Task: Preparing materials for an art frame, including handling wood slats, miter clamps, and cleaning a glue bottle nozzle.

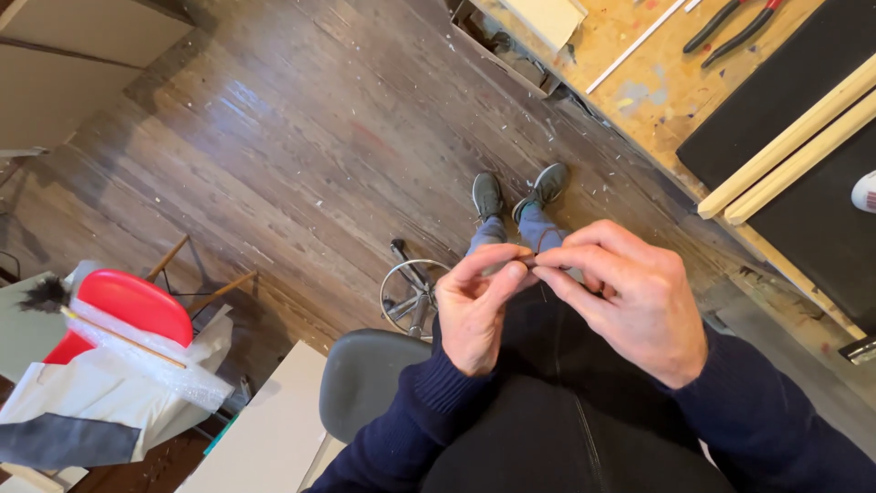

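Pinching a tiny, thin object (532, 259) between them, the left hand (474, 306) and right hand (630, 297) meet fingertip to fingertip above the person's lap; the piece is too small to tell what it is. Both hands' fingers are curled in, thumbs pressed to forefingers on it. Below sit dark trousers, grey shoes (518, 192) and a grey stool (365, 379). A workbench (657, 87) with pale wooden strips (794, 151) and pliers (735, 27) stands to the right, a red chair (128, 310) to the left.

A tiny thin brownish piece (527, 259) pinched between both hands' fingertips.
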